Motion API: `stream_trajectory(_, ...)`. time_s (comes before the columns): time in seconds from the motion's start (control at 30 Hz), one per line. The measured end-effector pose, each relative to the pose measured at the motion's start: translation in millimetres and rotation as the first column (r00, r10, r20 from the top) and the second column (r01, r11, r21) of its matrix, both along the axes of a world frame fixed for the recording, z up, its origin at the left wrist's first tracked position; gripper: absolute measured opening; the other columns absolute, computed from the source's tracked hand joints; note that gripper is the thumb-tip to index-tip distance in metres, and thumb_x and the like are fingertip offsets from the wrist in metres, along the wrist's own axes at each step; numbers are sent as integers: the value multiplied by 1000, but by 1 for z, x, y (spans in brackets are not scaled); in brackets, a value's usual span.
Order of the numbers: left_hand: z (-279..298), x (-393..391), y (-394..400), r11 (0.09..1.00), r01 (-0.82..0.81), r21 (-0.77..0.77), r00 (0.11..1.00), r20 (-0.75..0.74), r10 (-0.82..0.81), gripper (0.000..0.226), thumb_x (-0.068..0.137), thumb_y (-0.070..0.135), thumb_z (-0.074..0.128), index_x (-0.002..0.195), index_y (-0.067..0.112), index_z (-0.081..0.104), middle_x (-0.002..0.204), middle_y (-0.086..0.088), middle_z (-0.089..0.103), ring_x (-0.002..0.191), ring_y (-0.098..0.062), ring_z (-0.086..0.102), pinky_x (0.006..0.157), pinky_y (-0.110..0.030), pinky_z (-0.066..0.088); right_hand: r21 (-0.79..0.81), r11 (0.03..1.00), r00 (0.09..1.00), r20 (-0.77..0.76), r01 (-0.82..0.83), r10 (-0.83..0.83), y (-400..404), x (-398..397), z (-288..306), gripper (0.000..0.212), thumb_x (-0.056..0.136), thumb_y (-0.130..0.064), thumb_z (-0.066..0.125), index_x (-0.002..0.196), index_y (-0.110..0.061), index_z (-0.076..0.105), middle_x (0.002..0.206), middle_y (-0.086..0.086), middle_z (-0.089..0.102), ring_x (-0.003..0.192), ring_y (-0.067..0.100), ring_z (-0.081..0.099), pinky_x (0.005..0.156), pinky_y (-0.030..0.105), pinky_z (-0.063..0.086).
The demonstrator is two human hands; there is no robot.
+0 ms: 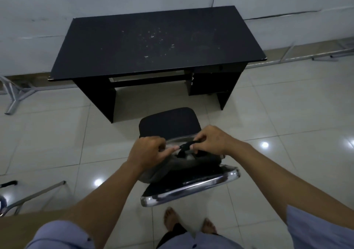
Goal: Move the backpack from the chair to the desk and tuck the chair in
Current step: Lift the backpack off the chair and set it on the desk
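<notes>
A dark grey backpack (pixel 193 162) rests on the black seat of a chrome-framed chair (pixel 191 189) just in front of me. My right hand (pixel 212 139) is closed around its black top handle. My left hand (pixel 147 151) pinches the other end of that handle with its fingers. The chair's seat (pixel 168 123) faces a black desk (pixel 153 42), which stands about a chair's length beyond it against the white wall, its top bare apart from white scuffs.
Grey metal stand legs (pixel 17 93) lie on the floor left of the desk, and more metal rails (pixel 306 54) run to its right. Another chrome frame (pixel 34 195) sits at the lower left. My bare feet (pixel 189 222) stand behind the chair on glossy tiles.
</notes>
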State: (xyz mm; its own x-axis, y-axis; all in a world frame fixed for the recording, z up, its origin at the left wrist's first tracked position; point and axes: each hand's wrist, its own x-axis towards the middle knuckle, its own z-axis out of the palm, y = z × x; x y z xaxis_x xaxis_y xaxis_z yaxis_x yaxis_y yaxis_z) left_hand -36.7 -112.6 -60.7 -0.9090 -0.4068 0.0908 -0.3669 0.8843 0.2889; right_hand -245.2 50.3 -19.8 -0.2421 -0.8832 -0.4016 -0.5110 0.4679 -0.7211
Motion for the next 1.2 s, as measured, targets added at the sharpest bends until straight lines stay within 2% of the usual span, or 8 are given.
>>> stream_trajectory(0.17, -12, -5, -11, 961, -251, 118, 960, -99, 263, 55, 91, 77, 41, 68, 29, 55, 64, 13, 52, 55, -1, 48, 49, -21, 40, -131, 960, 965, -60, 245, -255, -8, 7, -14, 45, 83, -68, 62, 66, -28, 73, 60, -5, 68, 59, 11, 65, 62, 35, 54)
stream_trajectory(0.27, -22, -15, -15, 771, -462, 438, 842, -56, 536, 64, 84, 86, 41, 63, 28, 59, 62, 11, 57, 60, -3, 55, 55, -27, 40, -200, 811, 797, -166, 550, -581, -21, 3, -31, 57, 86, -75, 48, 54, -28, 55, 51, -9, 55, 53, 11, 55, 55, 28, 41)
stream_trajectory(0.37, -38, -23, -26, 436, -597, 673, 728, 226, 647, 79, 70, 97, 40, 59, 21, 60, 61, 9, 63, 69, -16, 63, 65, -34, 48, -9, 727, 714, -178, 687, -677, -34, -11, -55, 53, 86, -74, 44, 66, -27, 59, 71, -9, 64, 73, 18, 64, 61, 30, 43)
stream_trajectory(0.53, -79, -33, -36, 361, -758, 543, 648, 564, 512, 70, 78, 81, 54, 108, 21, 73, 111, -1, 69, 108, -30, 64, 91, -36, 47, 450, 622, 706, -26, 640, -708, -52, -46, -102, 67, 81, -72, 58, 112, -13, 70, 127, 11, 66, 113, 33, 62, 89, 38, 47)
stream_trajectory(0.63, -94, -40, -37, -32, -675, 737, 679, 638, 362, 50, 79, 60, 75, 116, 28, 68, 123, -4, 69, 103, -22, 68, 90, -32, 55, 639, 594, 719, 90, 489, -689, -57, -57, -125, 81, 79, -68, 66, 139, -13, 58, 146, 12, 55, 128, 35, 55, 98, 37, 43)
stream_trajectory(0.73, -117, -39, -36, 203, -727, 656, 685, 673, 279, 76, 73, 69, 74, 139, 41, 49, 149, -8, 51, 125, -26, 56, 104, -40, 49, 743, 597, 745, 206, 303, -634, -59, -58, -149, 78, 79, -65, 68, 139, -16, 59, 142, 14, 59, 121, 35, 61, 108, 45, 46)
stream_trajectory(0.87, -138, -34, -18, 301, -926, 230, 333, 874, 355, 130, 51, 96, 60, 158, 40, 11, 167, -16, -3, 152, -41, 1, 118, -67, 13, 760, 572, 746, 180, 308, -641, -63, -54, -180, 109, 75, -61, 75, 159, -13, 25, 159, 13, 40, 138, 36, 47, 113, 48, 41)
stream_trajectory(1.2, -190, -10, -37, 338, -909, 241, 362, 860, 359, 116, 73, 81, 63, 159, 22, 13, 152, -23, 43, 136, -44, 44, 109, -54, 41, 826, 478, 809, 47, 298, -586, -77, -57, -238, 130, 72, -60, 78, 161, -24, -9, 169, 10, 13, 152, 41, 18, 121, 55, 25)
